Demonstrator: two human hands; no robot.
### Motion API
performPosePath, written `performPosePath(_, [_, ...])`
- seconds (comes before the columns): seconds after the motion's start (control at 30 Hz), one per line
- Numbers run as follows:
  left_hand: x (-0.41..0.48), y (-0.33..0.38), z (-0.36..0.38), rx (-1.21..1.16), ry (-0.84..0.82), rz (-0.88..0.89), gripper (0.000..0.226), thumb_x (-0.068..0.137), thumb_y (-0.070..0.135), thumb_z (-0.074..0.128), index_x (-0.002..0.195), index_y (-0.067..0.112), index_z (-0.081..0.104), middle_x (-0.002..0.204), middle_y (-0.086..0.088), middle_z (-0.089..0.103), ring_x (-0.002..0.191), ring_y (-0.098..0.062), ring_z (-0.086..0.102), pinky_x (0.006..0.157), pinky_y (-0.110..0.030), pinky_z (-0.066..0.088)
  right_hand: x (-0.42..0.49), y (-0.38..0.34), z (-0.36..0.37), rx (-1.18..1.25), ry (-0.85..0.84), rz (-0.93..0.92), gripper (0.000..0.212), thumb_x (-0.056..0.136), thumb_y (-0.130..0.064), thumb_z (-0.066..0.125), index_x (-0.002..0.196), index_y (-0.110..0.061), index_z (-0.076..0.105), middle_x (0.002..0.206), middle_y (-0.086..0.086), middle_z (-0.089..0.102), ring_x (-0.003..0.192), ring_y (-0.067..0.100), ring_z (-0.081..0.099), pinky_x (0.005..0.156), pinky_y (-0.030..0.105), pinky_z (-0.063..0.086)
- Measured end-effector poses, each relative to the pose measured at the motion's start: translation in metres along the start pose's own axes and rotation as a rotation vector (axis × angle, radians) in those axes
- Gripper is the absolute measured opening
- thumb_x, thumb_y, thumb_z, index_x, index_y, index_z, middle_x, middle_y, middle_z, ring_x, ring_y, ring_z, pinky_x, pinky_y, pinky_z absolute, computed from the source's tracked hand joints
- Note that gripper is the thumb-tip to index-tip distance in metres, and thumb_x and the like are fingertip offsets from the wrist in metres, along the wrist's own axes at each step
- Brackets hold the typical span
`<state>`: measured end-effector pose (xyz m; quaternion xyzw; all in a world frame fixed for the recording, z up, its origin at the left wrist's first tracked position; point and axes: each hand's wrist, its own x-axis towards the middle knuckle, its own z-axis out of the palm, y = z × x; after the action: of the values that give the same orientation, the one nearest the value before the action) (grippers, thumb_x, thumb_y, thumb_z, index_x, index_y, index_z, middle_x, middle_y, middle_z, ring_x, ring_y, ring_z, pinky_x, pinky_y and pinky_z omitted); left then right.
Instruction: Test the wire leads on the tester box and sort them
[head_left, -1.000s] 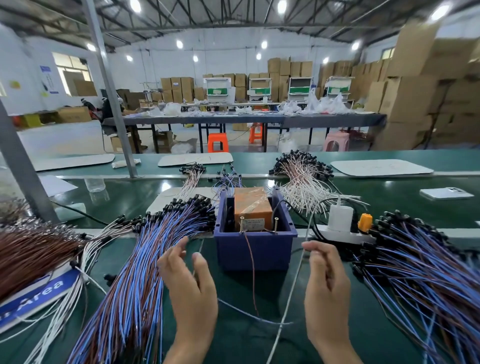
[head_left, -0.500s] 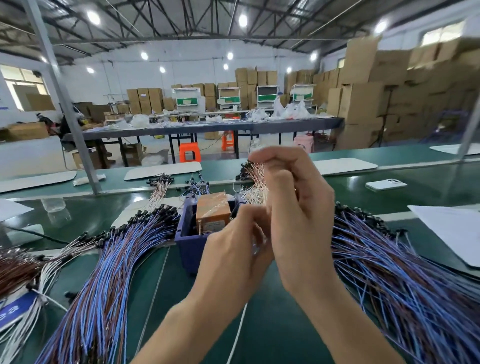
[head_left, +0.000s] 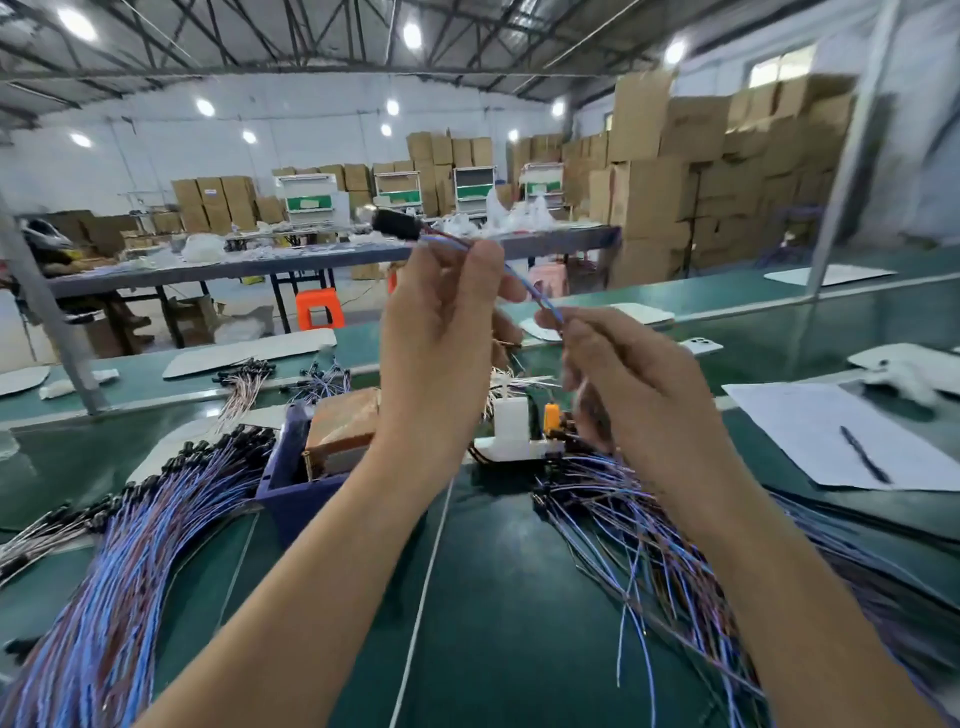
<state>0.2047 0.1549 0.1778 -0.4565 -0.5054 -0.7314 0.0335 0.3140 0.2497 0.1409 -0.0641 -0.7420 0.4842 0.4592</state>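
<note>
We see a bright hall, lit by round ceiling lamps (head_left: 412, 35) that bloom white, with daylight from a high window (head_left: 776, 67). Shadows on the belt (head_left: 493, 623) are soft. The right hand (head_left: 631, 379), lead (head_left: 514, 275) and wires (head_left: 649, 545) smear with motion, and the posts (head_left: 852, 156) lean at the wide-angle edges

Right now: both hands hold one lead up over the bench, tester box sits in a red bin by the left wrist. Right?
One slip: the bin is blue, not red, as the head view shows. The rest stands: left hand and right hand hold one lead up over the bench, and the tester box sits in that bin by the left wrist.
</note>
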Motion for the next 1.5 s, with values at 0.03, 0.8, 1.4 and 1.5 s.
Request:
performPosePath(0.03, [0.001,-0.008,0.006,-0.017,-0.003,-0.053,0.017,0.104,0.027,0.053,0.09,0.019,0.056,0.078,0.004,0.07,0.057,-0.012,0.06,0.049,-0.022,0.046,-0.003,0.005,-0.01,-0.022,0.022,0.016,0.021,0.104,-0.03,0.053,0.106,-0.032,0.073,0.062,-0.014,0.057,0.046,0.002,0.047,0.044,0.012,0.036])
performPosePath(0.8, [-0.037,-0.174,0.024,0.759,-0.857,-0.413,0.05,0.103,0.052,0.042,0.068,0.024,0.062,0.067,0.006,0.066,0.066,-0.02,0.066,0.068,-0.034,0.054,-0.047,0.125,-0.053,-1.052,0.004,0.099,0.025,0.1,-0.029,0.053,0.122,-0.028,0.066,0.114,-0.008,0.065,0.109,0.016,0.056,0.096,0.037,0.044])
performPosePath(1.4, [-0.085,-0.124,-0.269,1.066,-0.453,-0.337,0.032,0.103,0.045,0.047,0.082,0.026,0.062,0.068,0.011,0.061,0.06,-0.007,0.053,0.058,-0.032,0.044,-0.059,0.165,0.172,-0.625,-0.499,0.089,0.026,0.106,-0.033,0.04,0.123,-0.04,0.058,0.087,-0.023,0.06,0.086,0.006,0.063,0.073,0.026,0.047])
performPosePath(1.5, [-0.068,-0.136,-0.316,1.125,-0.131,-0.452,0.027,0.104,0.033,0.05,0.088,0.019,0.068,0.069,0.002,0.065,0.056,-0.012,0.053,0.053,-0.03,0.04,-0.059,0.177,0.175,-0.611,-0.555,0.155,0.026,0.105,-0.03,0.043,0.122,-0.04,0.06,0.088,-0.024,0.058,0.085,0.005,0.061,0.072,0.026,0.042])
